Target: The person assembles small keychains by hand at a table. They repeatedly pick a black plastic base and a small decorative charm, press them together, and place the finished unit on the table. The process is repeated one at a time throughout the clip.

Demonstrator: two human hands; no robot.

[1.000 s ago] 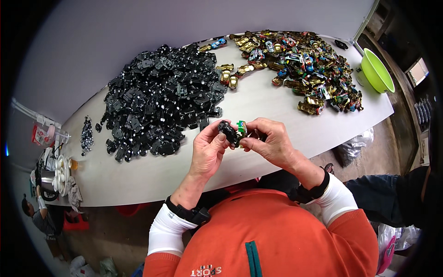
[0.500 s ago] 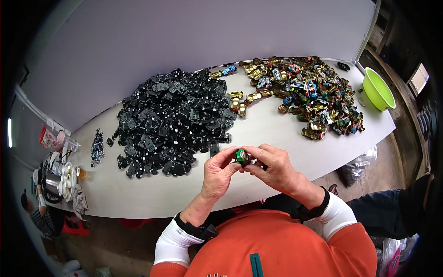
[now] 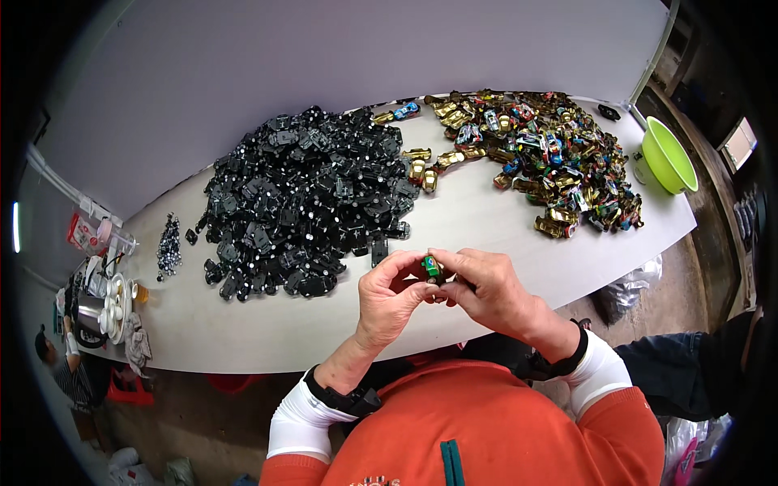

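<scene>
Between the left hand (image 3: 387,300), at left, and the right hand (image 3: 496,290), at right, a green toy car (image 3: 432,266) is pinched by both.

Two hands show, one left hand (image 3: 386,300) and one right hand (image 3: 493,287), with one green toy car (image 3: 432,267) between their fingers. One table (image 3: 478,235) bears three heaps: one of black car bases (image 3: 308,194), one of gold and coloured cars (image 3: 547,158) and one of tiny black and silver pieces (image 3: 168,249), all too crowded to count. Beyond the heaps are one blue car (image 3: 407,111), one green bowl (image 3: 668,155), one kettle (image 3: 87,309), one cloth (image 3: 138,342) and several white cups (image 3: 116,312), too small to number surely. Two white sleeves (image 3: 300,421) and two black wristbands (image 3: 344,397) are worn.
</scene>
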